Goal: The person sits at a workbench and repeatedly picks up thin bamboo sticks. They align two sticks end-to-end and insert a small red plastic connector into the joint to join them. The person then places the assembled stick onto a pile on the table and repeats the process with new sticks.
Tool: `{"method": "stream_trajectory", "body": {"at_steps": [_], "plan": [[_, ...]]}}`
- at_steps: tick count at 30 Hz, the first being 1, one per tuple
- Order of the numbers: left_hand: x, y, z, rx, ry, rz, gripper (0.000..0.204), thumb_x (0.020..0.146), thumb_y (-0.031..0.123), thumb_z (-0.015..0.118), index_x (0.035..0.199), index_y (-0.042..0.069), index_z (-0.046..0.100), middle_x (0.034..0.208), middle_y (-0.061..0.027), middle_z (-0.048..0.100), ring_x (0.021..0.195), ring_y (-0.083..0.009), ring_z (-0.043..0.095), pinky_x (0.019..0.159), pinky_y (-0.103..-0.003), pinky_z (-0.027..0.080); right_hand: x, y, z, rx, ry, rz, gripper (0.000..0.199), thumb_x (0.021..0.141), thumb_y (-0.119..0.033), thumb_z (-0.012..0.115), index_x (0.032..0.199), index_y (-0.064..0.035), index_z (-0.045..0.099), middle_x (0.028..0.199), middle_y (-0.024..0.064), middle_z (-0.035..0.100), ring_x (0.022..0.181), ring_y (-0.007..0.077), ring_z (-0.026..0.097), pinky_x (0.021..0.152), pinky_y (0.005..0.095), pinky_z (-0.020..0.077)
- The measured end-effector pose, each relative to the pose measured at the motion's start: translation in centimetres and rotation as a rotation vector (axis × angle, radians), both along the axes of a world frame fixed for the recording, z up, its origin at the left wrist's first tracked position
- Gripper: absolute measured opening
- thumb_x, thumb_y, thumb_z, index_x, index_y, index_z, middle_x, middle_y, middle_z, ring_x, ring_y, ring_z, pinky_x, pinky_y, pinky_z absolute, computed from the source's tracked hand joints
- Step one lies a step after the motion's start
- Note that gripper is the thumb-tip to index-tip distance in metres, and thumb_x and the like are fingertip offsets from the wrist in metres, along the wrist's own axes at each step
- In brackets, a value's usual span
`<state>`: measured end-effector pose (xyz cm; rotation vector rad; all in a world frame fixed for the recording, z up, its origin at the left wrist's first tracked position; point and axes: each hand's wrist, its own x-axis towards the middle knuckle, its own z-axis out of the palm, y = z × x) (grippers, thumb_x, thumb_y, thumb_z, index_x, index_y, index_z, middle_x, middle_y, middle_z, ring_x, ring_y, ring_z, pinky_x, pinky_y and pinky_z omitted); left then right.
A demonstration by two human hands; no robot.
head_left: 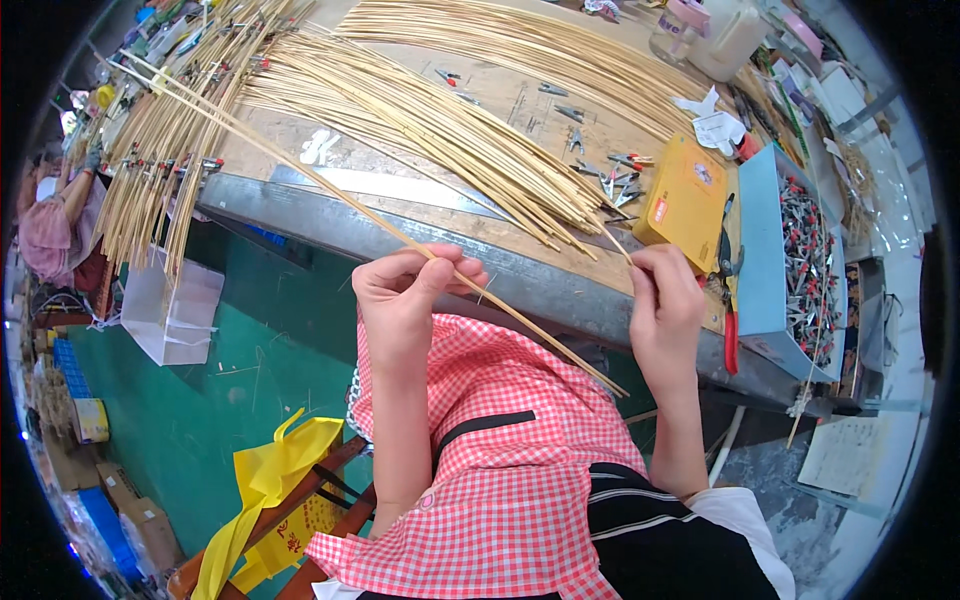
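Note:
My left hand (395,290) pinches a pair of long, thin bamboo sticks (335,190) between thumb and fingers. They slant from the far left down past my hand, their near ends hanging over my lap. At the right, my right hand (665,300) is closed at the end of another thin stick (614,240), which lies toward the pile. That loose pile of bamboo sticks (430,120) spreads across the wooden tabletop ahead of both hands. Just beyond my right hand is a yellow box (685,190), with several small metal clips (622,185) lying beside it.
A blue box (765,205) of red-tipped clips and red-handled cutters (731,335) sit at the right. A metal strip (400,187) lies along the table's steel edge (300,215). Clipped stick bundles (180,160) overhang at left, near another person (65,210). More sticks (540,45) lie behind.

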<state>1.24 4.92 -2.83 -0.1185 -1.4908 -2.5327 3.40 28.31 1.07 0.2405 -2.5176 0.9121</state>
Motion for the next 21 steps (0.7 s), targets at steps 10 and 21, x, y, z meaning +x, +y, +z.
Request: {"method": "stream_trajectory", "body": {"at_steps": [10, 21], "plan": [[-0.1, 0.5, 0.1, 0.042, -0.014, 0.017, 0.017, 0.087, 0.006, 0.066, 0.090, -0.011, 0.065, 0.081, -0.0193, 0.069, 0.071, -0.0258, 0.070, 0.067, -0.033, 0.059, 3.2, 0.0, 3.0, -0.072, 0.120, -0.087, 0.011, 0.079, 0.007, 0.063, 0.088, 0.0023, 0.060, 0.083, 0.0121, 0.060, 0.068, 0.0235, 0.058, 0.058, 0.0313, 0.0442], [0.0, -0.1, 0.0, 0.140, 0.016, 0.072, 0.020, 0.088, 0.009, 0.066, 0.090, -0.012, 0.065, 0.084, -0.0203, 0.069, 0.075, -0.0280, 0.071, 0.066, -0.035, 0.061, 2.4, -0.9, 1.9, -0.149, -0.188, 0.334, 0.013, 0.075, 0.007, 0.065, 0.087, 0.0022, 0.061, 0.084, 0.0133, 0.060, 0.071, 0.0262, 0.061, 0.062, 0.0316, 0.0471]]}}
